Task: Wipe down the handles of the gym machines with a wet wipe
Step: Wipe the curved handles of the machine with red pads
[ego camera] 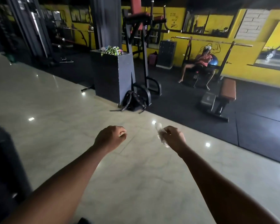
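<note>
Both arms are stretched out over the glossy tile floor [55, 102]. Right hand [174, 137] — fingers are curled round a crumpled white wipe [158, 127], which sticks out above and below the fist; nothing else is touched by it. Left hand [111, 136] is closed in a fist, knuckles up, with nothing seen in it. The hands are apart and roughly level.

Machines are well ahead, on the dark mat [192, 110]. A dip station [141, 28] with red pads is seen behind a black box [110, 75], on which a bright cloth [111, 50] is laid. A backpack [132, 101] is slumped at the foot of the box. A bench [227, 89] is set to the right — beyond it a person [201, 63] is seated by the yellow wall [242, 62].
</note>
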The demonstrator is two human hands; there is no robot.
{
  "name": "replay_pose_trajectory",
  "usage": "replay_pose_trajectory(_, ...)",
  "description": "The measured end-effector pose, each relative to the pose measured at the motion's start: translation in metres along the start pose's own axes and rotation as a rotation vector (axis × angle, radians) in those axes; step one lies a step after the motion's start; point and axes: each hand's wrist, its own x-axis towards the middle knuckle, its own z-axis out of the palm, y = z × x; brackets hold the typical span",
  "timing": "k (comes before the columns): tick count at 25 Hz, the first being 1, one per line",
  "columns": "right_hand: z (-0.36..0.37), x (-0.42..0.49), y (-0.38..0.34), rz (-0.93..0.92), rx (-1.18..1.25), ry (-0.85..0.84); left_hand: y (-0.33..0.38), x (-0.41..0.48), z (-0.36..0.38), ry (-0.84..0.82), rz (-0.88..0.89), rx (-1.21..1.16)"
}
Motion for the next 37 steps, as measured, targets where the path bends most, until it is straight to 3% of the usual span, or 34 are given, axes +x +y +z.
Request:
replay_pose_trajectory(12,-0.041,0.359,-0.014,-0.048,0.148,0.061,0.055,0.361,0.043,0.030,0.106,0.011)
replay_pose_trajectory(21,-0.087,0.674,-0.008,-0.078,0.300,0.137,0.119,0.680,0.072,0.167,0.213,0.090)
replay_pose_trajectory(32,-0.213,1.098,0.013,-0.191,0.498,0.101,0.290,1.078,0.134,0.393,0.170,0.081)
replay_pose_trajectory(37,-0.232,1.286,0.020,-0.258,0.556,0.056,0.318,1.252,0.169,0.501,0.152,0.039)
